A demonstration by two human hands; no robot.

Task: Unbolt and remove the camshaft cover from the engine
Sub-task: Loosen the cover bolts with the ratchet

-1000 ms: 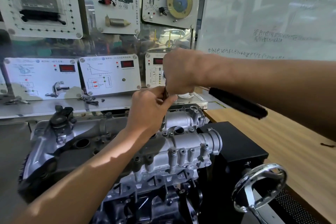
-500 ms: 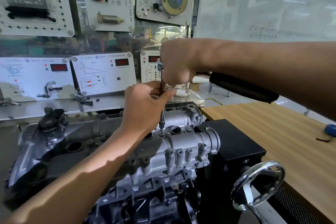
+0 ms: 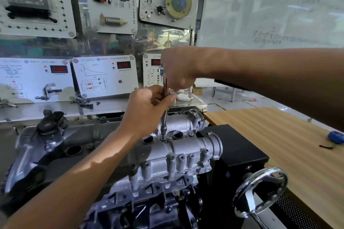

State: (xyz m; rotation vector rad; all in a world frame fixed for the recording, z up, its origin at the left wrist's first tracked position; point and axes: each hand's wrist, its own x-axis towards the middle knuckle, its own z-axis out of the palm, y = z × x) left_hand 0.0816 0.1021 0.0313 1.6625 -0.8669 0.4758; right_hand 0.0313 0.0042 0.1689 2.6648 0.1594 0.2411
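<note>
There are two hands at work and one tool. The left hand [image 3: 149, 107] has its fingers curled round the upright shaft of the ratchet wrench [image 3: 164, 118], about halfway up, with the thumb pointing to the right. The right hand [image 3: 176, 69] is closed over the top of the same wrench, where the metal head shows just at its left side. The dark handle [image 3: 229, 83] goes out to the right under the right forearm (it is blurred).

The lower end of the shaft stands on one bolt [image 3: 163, 138] on top of the camshaft cover [image 3: 186, 151]. This one silver cover sits on the upper right part of the engine [image 3: 61, 156], in the middle of the view. Two round openings lie on either side of the bolt, and three upright bosses stand in a row on the near side of the cover.

The right end of the cover is just beside a black stand block [image 3: 240, 147]. One chrome handwheel [image 3: 260, 191] is below it, near the right front. Further right is the wooden table [image 3: 279, 141], with a blue object [image 3: 336, 136] near its right edge. Behind the engine are six training panels, three above and three below. Between the cover and the right forearm there is open air.
</note>
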